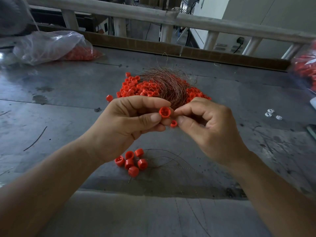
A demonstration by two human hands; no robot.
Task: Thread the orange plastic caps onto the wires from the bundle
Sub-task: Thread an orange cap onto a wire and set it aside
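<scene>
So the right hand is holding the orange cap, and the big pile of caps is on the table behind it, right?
Not quite. In the head view it is the left hand that pinches the orange cap. The right hand pinches beside it, apparently on a wire too thin to see. The big pile of caps does lie on the table behind.

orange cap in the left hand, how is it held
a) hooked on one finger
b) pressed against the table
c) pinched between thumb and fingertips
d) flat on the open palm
C: the left hand pinches the cap between thumb and fingertips, up off the table.
</scene>
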